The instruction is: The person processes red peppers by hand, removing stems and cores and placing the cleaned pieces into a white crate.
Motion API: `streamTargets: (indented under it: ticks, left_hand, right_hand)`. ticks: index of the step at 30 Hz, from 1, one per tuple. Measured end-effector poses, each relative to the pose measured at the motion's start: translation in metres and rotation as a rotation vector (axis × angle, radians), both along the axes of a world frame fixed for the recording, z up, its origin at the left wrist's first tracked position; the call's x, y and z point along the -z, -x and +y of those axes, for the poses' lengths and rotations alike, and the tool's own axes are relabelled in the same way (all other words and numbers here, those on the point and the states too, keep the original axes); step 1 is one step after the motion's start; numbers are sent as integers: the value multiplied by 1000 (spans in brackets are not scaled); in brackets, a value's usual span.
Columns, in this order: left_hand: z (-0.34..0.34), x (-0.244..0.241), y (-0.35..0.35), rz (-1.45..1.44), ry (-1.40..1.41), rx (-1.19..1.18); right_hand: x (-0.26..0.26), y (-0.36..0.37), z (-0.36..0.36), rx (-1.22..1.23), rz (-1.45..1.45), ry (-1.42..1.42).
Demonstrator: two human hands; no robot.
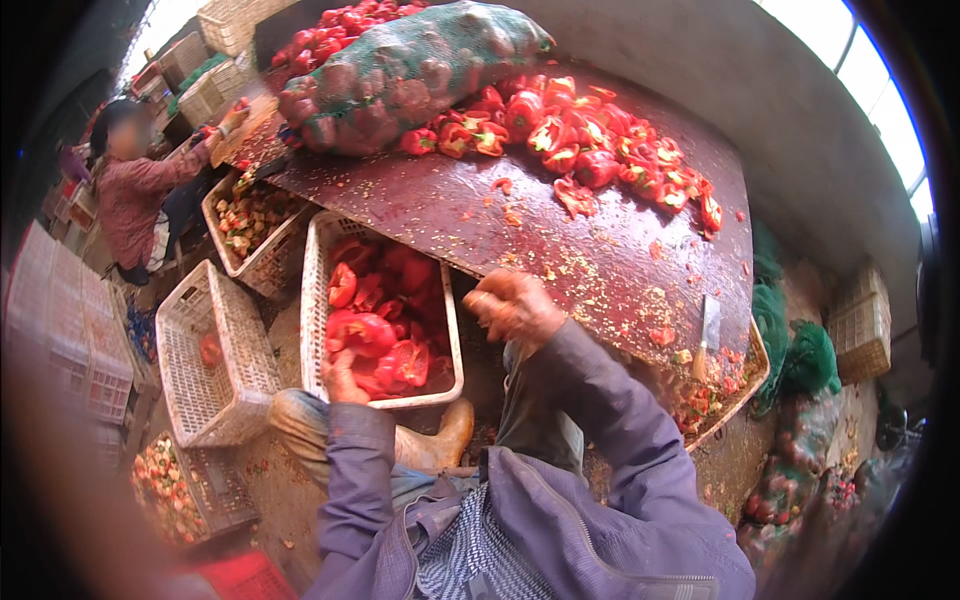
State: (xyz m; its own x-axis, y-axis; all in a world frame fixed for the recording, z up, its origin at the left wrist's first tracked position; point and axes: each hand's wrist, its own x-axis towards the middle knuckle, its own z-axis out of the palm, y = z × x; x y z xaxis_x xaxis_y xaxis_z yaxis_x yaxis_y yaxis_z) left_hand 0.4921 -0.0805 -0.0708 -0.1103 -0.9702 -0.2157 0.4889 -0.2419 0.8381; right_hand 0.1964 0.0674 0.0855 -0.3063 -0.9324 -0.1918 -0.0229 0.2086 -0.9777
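Note:
My left hand is at the near left corner of a white plastic crate, with its fingers at a red bell pepper piece; whether it grips the piece cannot be told. Other cut red peppers fill much of the crate. My right hand is raised over the near edge of the dark red tabletop, its fingers curled; whether anything is in them is unclear. Halved red peppers lie heaped across the table. A knife rests at the table's right end, among seeds and scraps.
A green mesh sack of peppers lies at the table's back left. Crates of scraps stand at the left and under the right edge. Another white crate stands left of mine. A co-worker sits beyond, at the left.

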Motion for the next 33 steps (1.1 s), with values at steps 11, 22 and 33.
streamTargets:
  ticks: [11, 22, 33]
  left_hand:
    - [-26, 65, -25, -833, -63, 165]
    - [34, -11, 37, -438, -75, 152]
    - [81, -33, 101, -287, 50, 359]
  right_hand:
    - [73, 319, -74, 822, 1262, -69]
    - [147, 445, -92, 372, 1413, -49]
    - [128, 348, 27, 227, 1238, 1]
